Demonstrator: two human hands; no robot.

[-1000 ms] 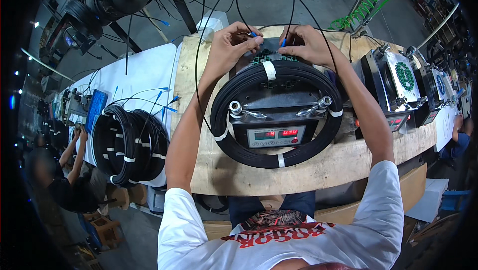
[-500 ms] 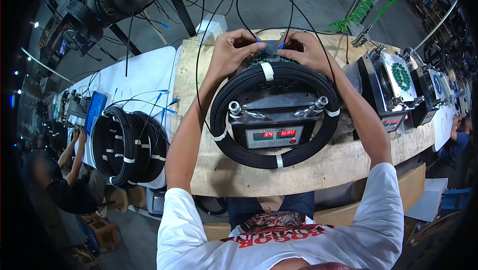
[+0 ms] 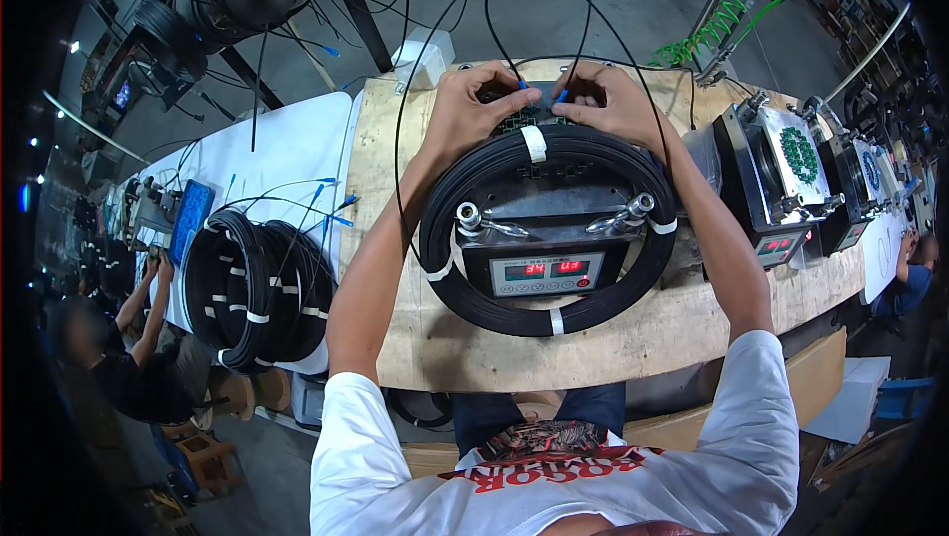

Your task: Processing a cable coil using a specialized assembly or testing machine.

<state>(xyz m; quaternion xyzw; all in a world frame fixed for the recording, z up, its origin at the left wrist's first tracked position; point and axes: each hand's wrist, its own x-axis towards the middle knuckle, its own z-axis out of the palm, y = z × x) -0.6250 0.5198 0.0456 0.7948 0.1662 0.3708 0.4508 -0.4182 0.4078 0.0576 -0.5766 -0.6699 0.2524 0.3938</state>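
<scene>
In the head view, the left hand (image 3: 473,109) pinches one blue plug (image 3: 523,84) and the right hand (image 3: 615,103) another blue plug (image 3: 562,95), held apart near the green clips (image 3: 514,123) on the machine (image 3: 539,275). The coil of black cable (image 3: 494,313) rests against the machine on the wooden surface (image 3: 435,363). A light, straight grip with slack in the loops should keep both plugs steady. The contents of the blue tray (image 3: 197,227) and white box (image 3: 430,63) cannot be told.
</scene>
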